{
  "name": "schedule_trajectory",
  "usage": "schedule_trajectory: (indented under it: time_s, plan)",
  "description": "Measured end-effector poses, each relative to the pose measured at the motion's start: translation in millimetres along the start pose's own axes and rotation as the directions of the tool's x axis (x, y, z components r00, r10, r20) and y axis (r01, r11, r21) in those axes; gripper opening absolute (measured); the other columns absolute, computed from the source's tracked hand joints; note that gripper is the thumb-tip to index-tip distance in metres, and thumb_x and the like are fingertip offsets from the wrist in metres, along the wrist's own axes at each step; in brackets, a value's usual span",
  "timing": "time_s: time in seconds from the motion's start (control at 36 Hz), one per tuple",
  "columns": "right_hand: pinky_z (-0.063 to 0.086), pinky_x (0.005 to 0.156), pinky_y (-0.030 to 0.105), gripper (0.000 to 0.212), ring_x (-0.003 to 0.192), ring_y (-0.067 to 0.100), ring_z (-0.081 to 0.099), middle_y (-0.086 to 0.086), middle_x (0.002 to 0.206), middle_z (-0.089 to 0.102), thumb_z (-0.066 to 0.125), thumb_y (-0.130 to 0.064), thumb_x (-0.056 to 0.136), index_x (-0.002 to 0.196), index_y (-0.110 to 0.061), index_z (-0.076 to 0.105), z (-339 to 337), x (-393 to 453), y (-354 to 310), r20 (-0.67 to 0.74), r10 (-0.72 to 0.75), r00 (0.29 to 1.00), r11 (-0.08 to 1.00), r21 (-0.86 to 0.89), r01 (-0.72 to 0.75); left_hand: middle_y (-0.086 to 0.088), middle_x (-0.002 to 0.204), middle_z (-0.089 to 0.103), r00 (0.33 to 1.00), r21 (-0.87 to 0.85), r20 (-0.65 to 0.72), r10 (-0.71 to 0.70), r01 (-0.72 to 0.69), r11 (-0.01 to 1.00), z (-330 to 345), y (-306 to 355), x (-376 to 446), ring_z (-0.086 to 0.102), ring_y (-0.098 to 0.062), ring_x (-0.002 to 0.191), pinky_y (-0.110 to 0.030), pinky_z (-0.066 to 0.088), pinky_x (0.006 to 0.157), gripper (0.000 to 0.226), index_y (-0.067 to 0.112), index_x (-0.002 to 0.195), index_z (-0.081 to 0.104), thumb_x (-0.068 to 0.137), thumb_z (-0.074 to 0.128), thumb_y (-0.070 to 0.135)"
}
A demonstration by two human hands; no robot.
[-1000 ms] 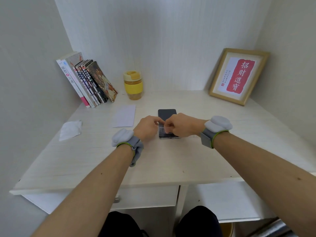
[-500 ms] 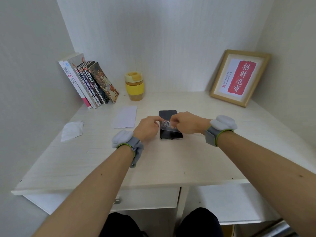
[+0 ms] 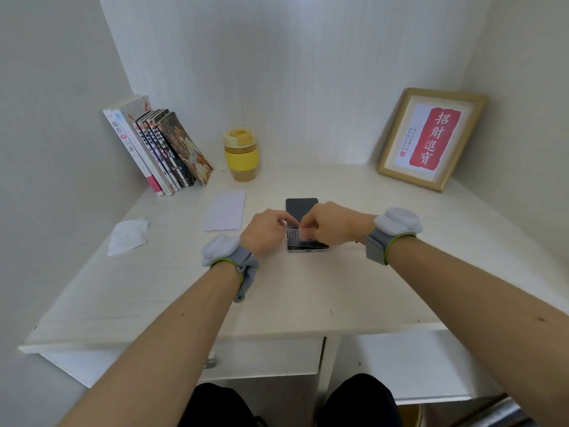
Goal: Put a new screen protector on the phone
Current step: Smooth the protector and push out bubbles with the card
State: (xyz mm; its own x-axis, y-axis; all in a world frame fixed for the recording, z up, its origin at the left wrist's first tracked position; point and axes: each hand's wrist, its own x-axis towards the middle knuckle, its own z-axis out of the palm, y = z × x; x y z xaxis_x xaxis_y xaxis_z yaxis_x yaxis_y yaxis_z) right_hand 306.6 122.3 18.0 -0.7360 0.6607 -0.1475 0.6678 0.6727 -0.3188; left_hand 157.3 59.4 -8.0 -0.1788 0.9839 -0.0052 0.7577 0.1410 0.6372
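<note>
Head view of a white wood-grain desk point(image 3: 308, 291) set in a pale alcove. A black slab-shaped phone with a silver edge point(image 3: 303, 224) lies flat, screen up, near the middle of the desk, its near end towards the person. Over that near end both hands meet: the left hand point(image 3: 266, 231) and the right hand point(image 3: 334, 223) each have their fingers curled inward, and they appear to pinch the near part of a thin clear film printed with a grey grid, the screen protector sheet point(image 3: 296, 235), which sits on or just above the lower half of the phone. Whether the sheet is already touching the glass cannot be told. The far half of the screen shows bare and dark.

The step in hand is judged to be the handling of the film at the near end: either peeling its backing or seating its near edge. The next move calls for square alignment with the sides of the phone, then a slow laying-down towards the far end so that no air or dust is trapped.

Also on the desk: a white rectangular paper packet point(image 3: 226, 211) just left of the phone, a crumpled white wipe point(image 3: 127, 237) further left, a row of leaning books point(image 3: 157, 149), a yellow lidded cup point(image 3: 241, 154), and a wood-framed red calligraphy print point(image 3: 431, 138) against the right wall. Each wrist carries a grey strap with a pale pad.
</note>
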Motion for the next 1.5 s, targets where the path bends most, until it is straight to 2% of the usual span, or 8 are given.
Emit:
schedule_trajectory:
  time_s: [0.17,0.33,0.5,0.58,0.94,1.08,1.25,1.5]
  plan:
    - [0.038,0.064,0.022,0.023,0.078,0.02,0.052,-0.004,0.072,0.058,0.051,-0.02,0.098,0.082,-0.02,0.067,4,6,-1,-0.06,0.008,0.998,1.0,0.008,-0.008,-0.013,0.12,0.062,1.0,-0.001,0.015,-0.013,0.013,1.0,-1,-3,2,0.054,-0.027,0.111,-0.025,0.038,0.084,0.044,0.018,0.121,0.064,0.093,0.038,-0.003]
    - [0.037,0.06,0.023,0.024,0.073,0.017,0.049,-0.001,0.075,0.057,0.05,-0.02,0.098,0.099,-0.011,0.072,2,4,-8,-0.043,-0.031,0.999,0.999,-0.01,0.031,-0.01,0.125,0.06,0.999,-0.001,0.027,-0.022,0.022,1.0,-2,-3,4,0.054,-0.023,0.114,-0.023,0.038,0.083,0.049,0.019,0.121,0.065,0.089,0.038,-0.007]
    - [0.045,0.081,0.029,0.026,0.089,0.02,0.056,0.002,0.096,0.068,0.05,-0.022,0.099,0.112,-0.014,0.071,4,4,-9,-0.02,-0.033,0.999,0.999,0.0,0.033,-0.009,0.121,0.061,1.0,-0.02,0.017,-0.023,0.023,1.0,-2,-4,3,0.055,-0.025,0.111,-0.023,0.04,0.079,0.051,0.018,0.119,0.065,0.087,0.035,-0.008]
    - [0.039,0.074,0.025,0.025,0.083,0.018,0.052,-0.001,0.085,0.062,0.05,-0.022,0.099,0.109,-0.015,0.072,4,5,-8,-0.033,-0.037,0.999,0.999,0.019,0.038,-0.009,0.121,0.061,1.0,-0.017,0.014,-0.02,0.021,1.0,-2,-3,3,0.055,-0.026,0.111,-0.024,0.04,0.079,0.052,0.018,0.118,0.066,0.087,0.034,-0.009]
    - [0.038,0.077,0.025,0.024,0.085,0.019,0.052,0.0,0.091,0.062,0.051,-0.022,0.099,0.111,-0.014,0.07,7,8,-12,-0.021,-0.04,0.999,0.999,0.033,0.04,-0.008,0.123,0.061,0.999,-0.035,0.008,-0.034,0.035,0.999,-4,-3,0,0.054,-0.024,0.111,-0.025,0.04,0.081,0.052,0.017,0.119,0.065,0.086,0.034,-0.009]
    - [0.036,0.074,0.024,0.022,0.081,0.018,0.049,-0.005,0.078,0.057,0.052,-0.02,0.099,0.105,-0.015,0.072,7,10,-10,-0.06,-0.024,0.998,0.998,0.056,0.027,-0.007,0.122,0.061,0.999,-0.043,-0.001,-0.032,0.032,0.999,-4,-3,0,0.054,-0.024,0.111,-0.025,0.042,0.081,0.053,0.016,0.119,0.065,0.085,0.034,-0.01]
    - [0.038,0.075,0.026,0.024,0.082,0.019,0.051,0.001,0.088,0.061,0.051,-0.022,0.099,0.108,-0.012,0.071,8,11,-14,-0.024,-0.039,0.999,0.998,0.04,0.04,-0.009,0.116,0.064,0.999,-0.05,-0.015,-0.031,0.03,0.998,-4,-6,2,0.053,-0.018,0.093,-0.026,0.043,0.076,0.05,0.018,0.116,0.066,0.086,0.035,-0.008]
    - [0.042,0.072,0.029,0.024,0.079,0.022,0.052,0.005,0.082,0.061,0.049,-0.017,0.099,0.095,-0.004,0.069,8,19,-7,-0.081,0.035,0.996,0.999,0.034,-0.033,-0.009,0.115,0.062,0.993,-0.058,-0.097,-0.062,0.056,0.997,-2,-13,6,0.054,-0.025,0.111,-0.03,0.043,0.089,0.037,0.014,0.119,0.061,0.091,0.042,-0.001]
